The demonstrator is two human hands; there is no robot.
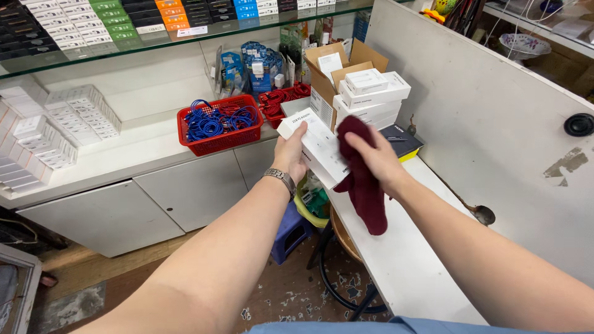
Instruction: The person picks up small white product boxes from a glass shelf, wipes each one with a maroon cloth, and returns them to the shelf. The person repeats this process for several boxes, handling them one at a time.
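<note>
White box [317, 143], one, maroon cloth [365, 185], one

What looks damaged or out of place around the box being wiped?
The grey wall panel on the right has a patch of chipped paint under a round black fitting. Otherwise the left hand holds the white box and the right hand the dark red cloth normally.

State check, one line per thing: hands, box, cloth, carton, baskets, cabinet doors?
left hand: gripping the white box
white box: held up, closed, tilted
right hand: pressing the cloth on the box
dark red cloth: bunched, hanging down
cardboard carton: flaps open
red basket: full of blue cables
cabinet doors: shut
</note>
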